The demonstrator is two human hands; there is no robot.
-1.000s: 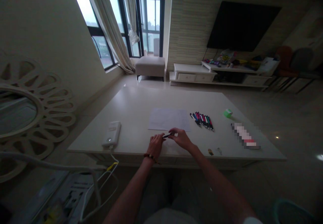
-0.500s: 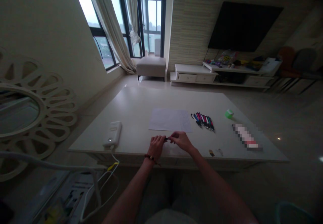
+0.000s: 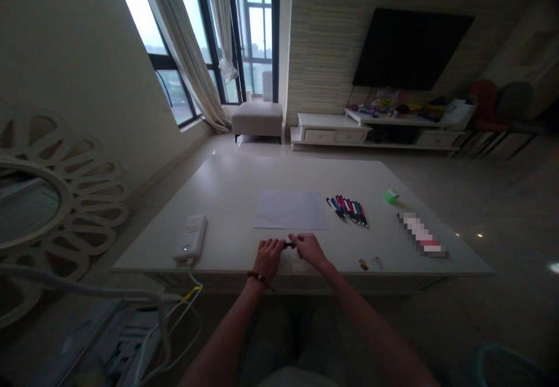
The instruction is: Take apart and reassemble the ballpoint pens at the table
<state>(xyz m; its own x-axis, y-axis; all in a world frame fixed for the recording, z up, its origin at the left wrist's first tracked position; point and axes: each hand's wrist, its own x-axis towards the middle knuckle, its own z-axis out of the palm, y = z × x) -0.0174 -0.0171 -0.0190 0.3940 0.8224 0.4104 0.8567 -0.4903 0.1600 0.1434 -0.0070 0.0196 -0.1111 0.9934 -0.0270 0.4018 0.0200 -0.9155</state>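
Left hand (image 3: 268, 258): curled, gripping one end of a small black pen (image 3: 288, 245); a bead bracelet (image 3: 257, 277) circles the wrist.
Right hand (image 3: 308, 248): pinching the pen's other end.
Pen: held between both hands over a white table (image 3: 227, 183), near its front edge, mostly hidden by fingers.
Ahead: a sheet of paper (image 3: 290, 209), with a row of colored pens (image 3: 347, 210) just right of it.
Left: a white power bank (image 3: 191, 238) with a cable (image 3: 190, 285).
Right: a green object (image 3: 391, 196), a blurred package (image 3: 421, 234) and two small items (image 3: 369, 263).
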